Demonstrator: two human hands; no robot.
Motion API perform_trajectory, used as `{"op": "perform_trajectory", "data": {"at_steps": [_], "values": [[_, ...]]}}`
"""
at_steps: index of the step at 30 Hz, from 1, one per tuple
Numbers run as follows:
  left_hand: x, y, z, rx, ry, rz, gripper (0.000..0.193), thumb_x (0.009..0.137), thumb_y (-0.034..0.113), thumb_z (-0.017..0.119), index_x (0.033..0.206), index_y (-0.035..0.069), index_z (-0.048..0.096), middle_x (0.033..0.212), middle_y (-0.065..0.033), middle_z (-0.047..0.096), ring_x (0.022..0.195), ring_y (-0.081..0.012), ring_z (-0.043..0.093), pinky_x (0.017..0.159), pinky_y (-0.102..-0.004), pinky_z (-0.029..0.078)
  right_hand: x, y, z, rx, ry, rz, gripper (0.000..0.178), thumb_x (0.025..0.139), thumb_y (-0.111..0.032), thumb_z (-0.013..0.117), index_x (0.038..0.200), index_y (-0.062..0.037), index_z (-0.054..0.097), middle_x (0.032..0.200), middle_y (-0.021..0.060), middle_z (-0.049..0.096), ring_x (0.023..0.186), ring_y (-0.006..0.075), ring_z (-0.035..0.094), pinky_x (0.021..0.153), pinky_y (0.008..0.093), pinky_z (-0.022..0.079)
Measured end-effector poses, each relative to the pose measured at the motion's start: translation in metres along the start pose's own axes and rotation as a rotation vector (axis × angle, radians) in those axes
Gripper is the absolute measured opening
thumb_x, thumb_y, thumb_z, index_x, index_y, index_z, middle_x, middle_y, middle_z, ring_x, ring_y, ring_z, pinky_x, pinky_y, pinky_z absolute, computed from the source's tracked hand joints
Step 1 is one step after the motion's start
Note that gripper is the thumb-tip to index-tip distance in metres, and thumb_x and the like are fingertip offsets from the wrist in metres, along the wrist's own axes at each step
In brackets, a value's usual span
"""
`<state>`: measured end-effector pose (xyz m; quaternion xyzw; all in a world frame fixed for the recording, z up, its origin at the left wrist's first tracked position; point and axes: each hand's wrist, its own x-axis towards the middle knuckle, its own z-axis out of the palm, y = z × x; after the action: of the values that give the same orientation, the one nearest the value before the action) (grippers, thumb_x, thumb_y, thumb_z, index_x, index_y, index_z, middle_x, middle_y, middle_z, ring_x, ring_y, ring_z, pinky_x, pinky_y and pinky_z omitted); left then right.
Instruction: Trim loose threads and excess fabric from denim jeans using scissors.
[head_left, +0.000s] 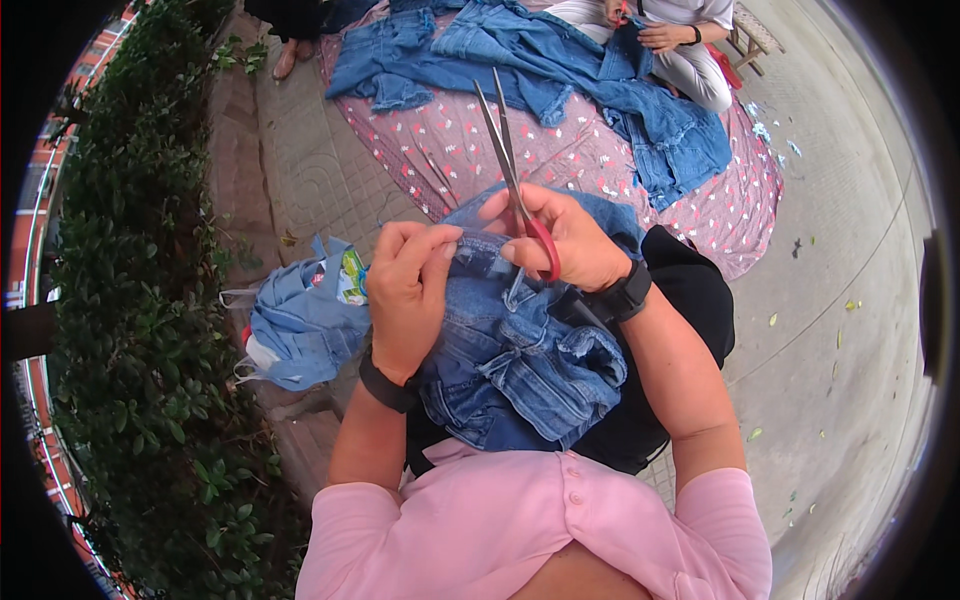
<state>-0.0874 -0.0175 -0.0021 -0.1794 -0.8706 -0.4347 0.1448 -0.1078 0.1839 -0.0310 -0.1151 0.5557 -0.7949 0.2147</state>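
Note:
A bunched piece of blue denim (535,375) lies across my lap. My left hand (408,290) pinches its upper edge between thumb and fingers. In my right hand (575,240) is a pair of scissors (505,145) with red handles, its fingers wrapped about the loops. The two long blades point away from me, slightly parted, and stand above the cloth rather than in it. A frayed strip (515,285) of denim hangs just below the right hand. Part of the denim behind both hands is hidden by them.
Ahead, a pink patterned sheet (560,150) on the ground bears several denim pieces (500,50). A co-worker's hands (660,38) hold denim and something red at the far right. To my left sit a light-blue denim bag (305,320) and a hedge (150,350) behind a stone kerb (240,180).

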Motion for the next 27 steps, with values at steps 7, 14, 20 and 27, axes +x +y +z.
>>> {"op": "perform_trajectory", "data": {"at_steps": [7, 14, 20, 27], "values": [[0.0014, -0.0004, -0.0027, 0.006, -0.049, -0.014, 0.013, 0.086, 0.0, 0.059, 0.097, 0.002, 0.065, 0.087, -0.0099, 0.057, 0.072, -0.0211, 0.057, 0.063, -0.0297, 0.045, 0.0006, -0.0014, 0.0043, -0.052, -0.025, -0.023, 0.038, 0.076, -0.002, 0.065, 0.113, -0.0013, 0.056, 0.095, 0.0021, 0.057, 0.088, 0.0072, 0.052, 0.074, 0.021, 0.044], [0.0079, 0.001, -0.0028, 0.054, -0.131, 0.064, 0.011, 0.089, 0.004, 0.055, 0.096, 0.003, 0.062, 0.087, -0.012, 0.056, 0.075, -0.0283, 0.058, 0.065, -0.0347, 0.046, 0.0004, 0.0027, 0.0033, 0.005, -0.093, -0.082, 0.037, 0.076, 0.004, 0.061, 0.112, -0.0009, 0.055, 0.095, 0.0007, 0.057, 0.085, 0.0057, 0.052, 0.072, 0.0196, 0.043], [0.0058, -0.0006, -0.0019, 0.045, -0.201, 0.065, 0.003, 0.09, 0.002, 0.053, 0.091, 0.0, 0.054, 0.081, -0.012, 0.052, 0.073, -0.0261, 0.053, 0.065, -0.0335, 0.042, -0.0004, -0.0012, 0.0027, 0.009, -0.156, -0.042, 0.035, 0.077, 0.005, 0.061, 0.112, -0.0009, 0.055, 0.092, -0.001, 0.055, 0.082, 0.0047, 0.049, 0.07, 0.019, 0.041], [-0.0014, -0.0034, -0.0008, 0.095, -0.191, 0.044, 0.003, 0.091, 0.004, 0.049, 0.091, 0.002, 0.051, 0.084, -0.0137, 0.05, 0.074, -0.0317, 0.052, 0.066, -0.0382, 0.042, -0.0016, -0.0016, 0.0019, -0.019, -0.112, -0.032, 0.034, 0.077, 0.001, 0.063, 0.11, -0.0004, 0.055, 0.09, -0.0011, 0.055, 0.081, 0.0052, 0.049, 0.07, 0.02, 0.041]]}}
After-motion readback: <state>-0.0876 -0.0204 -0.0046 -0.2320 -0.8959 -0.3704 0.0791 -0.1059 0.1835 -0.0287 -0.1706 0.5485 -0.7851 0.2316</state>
